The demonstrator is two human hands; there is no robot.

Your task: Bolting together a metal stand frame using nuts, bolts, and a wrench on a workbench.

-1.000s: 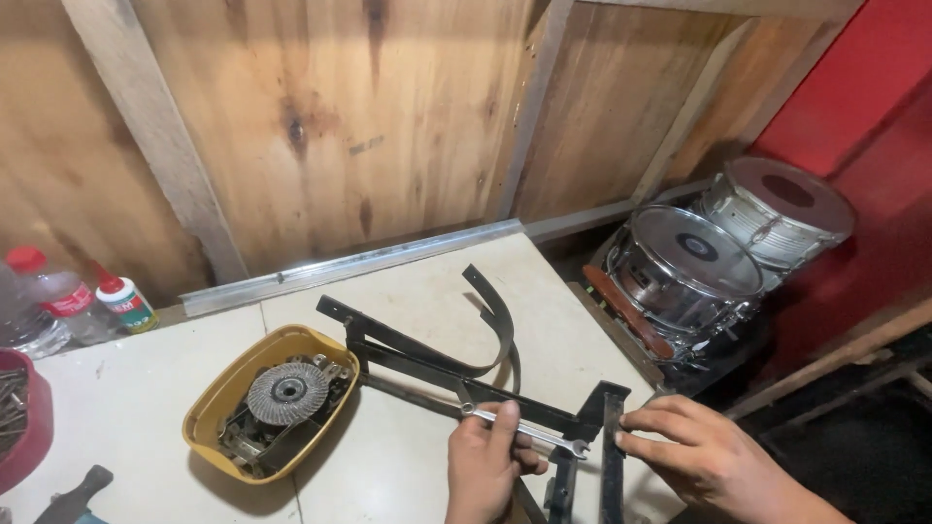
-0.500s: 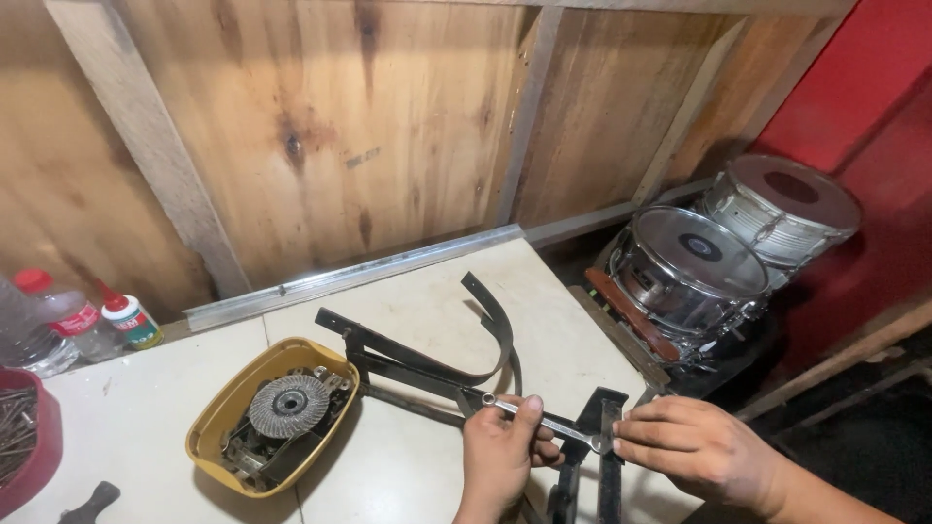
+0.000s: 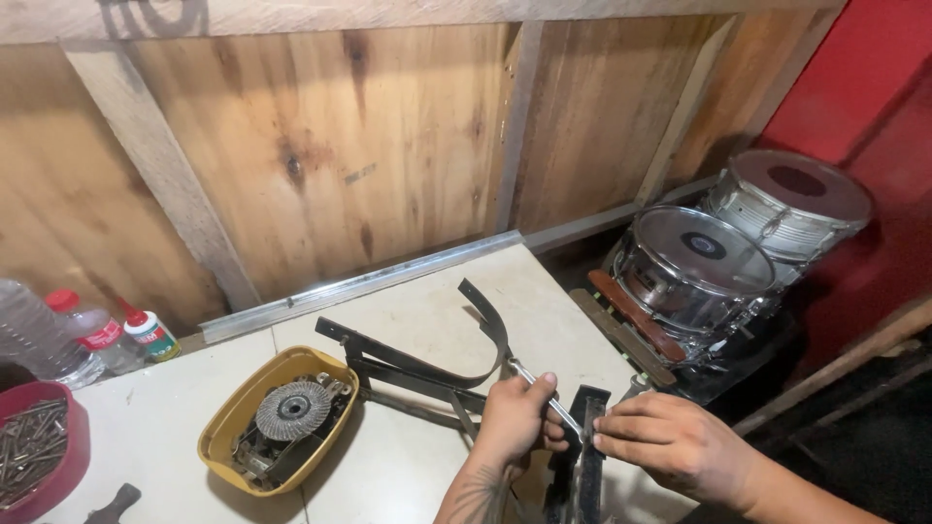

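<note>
- Pale tabletop (image 3: 408, 320) meets a plywood wall (image 3: 388, 136); two drums (image 3: 694, 262) stand right.
- Left hand (image 3: 515, 417) is clamped on a metal rod (image 3: 549, 398).
- Right hand (image 3: 670, 442) pinches the rod's end.

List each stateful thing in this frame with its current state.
Left hand: gripping the shiny rod.
Right hand: fingertips pinching the dark metal frame.
Yellow tray: open, holding a wire wheel.
Red bowl: filled with nails.
Glue bottle: capped, upright.

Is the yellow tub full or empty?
Not empty. The yellow tub holds a round wire wheel and dark metal parts, reaching its rim.
</note>
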